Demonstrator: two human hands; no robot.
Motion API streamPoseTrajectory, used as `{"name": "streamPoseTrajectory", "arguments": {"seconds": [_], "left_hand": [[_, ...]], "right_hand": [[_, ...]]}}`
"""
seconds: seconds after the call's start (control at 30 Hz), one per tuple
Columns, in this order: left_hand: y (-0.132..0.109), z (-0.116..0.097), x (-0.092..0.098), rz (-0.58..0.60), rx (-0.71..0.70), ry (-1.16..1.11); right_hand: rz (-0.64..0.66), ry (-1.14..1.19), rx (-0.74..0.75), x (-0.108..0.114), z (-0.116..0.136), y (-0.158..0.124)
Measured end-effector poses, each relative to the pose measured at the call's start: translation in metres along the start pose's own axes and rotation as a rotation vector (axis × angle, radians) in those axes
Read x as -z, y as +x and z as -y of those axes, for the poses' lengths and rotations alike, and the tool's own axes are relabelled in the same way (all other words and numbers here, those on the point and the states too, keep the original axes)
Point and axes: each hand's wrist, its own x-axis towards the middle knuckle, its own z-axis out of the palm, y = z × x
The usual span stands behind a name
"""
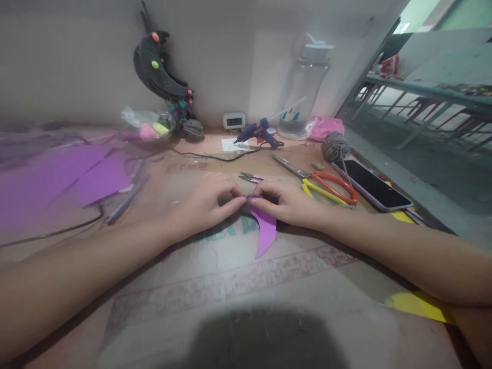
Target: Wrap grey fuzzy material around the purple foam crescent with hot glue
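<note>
Over the middle of the table, my right hand (286,201) pinches the upper part of a purple crescent-shaped piece (268,233) between thumb and fingers. Its pointed lower end hangs toward me. My left hand (217,200) is closed, thumb against fingertips, right at the upper end of the crescent. A dark, thin bit shows between the two hands; whether it is yarn I cannot tell. Just behind the fingers lie small snips (250,178), partly hidden. Beyond my right hand rest scissors (334,187) with orange and yellow handles.
A blue glue gun (261,134), a small digital clock (234,121) and a clear bottle (303,97) stand at the back. Grey yarn (336,147) and a phone (372,184) lie right; purple sheets (57,179) left. A dark crescent ornament (157,69) is against the wall.
</note>
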Motion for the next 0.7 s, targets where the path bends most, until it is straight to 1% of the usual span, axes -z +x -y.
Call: {"name": "streamPoseTrajectory", "arguments": {"seconds": [0.2, 0.3, 0.6, 0.7], "left_hand": [[0.0002, -0.0032, 0.0021, 0.010, 0.004, 0.015], [-0.0002, -0.0041, 0.0025, -0.013, 0.029, 0.000], [0.0007, -0.0029, 0.0030, -0.053, 0.157, -0.096], [0.0007, -0.0024, 0.0041, -0.098, 0.229, -0.117]], "right_hand": [[0.011, 0.023, -0.002, 0.0008, -0.0001, 0.0003], [0.007, 0.025, -0.007, 0.0014, 0.0005, 0.0008], [0.011, 0.028, -0.038, 0.0021, 0.0026, 0.0005], [0.018, 0.036, -0.045, 0.0023, 0.0030, 0.0003]]}}
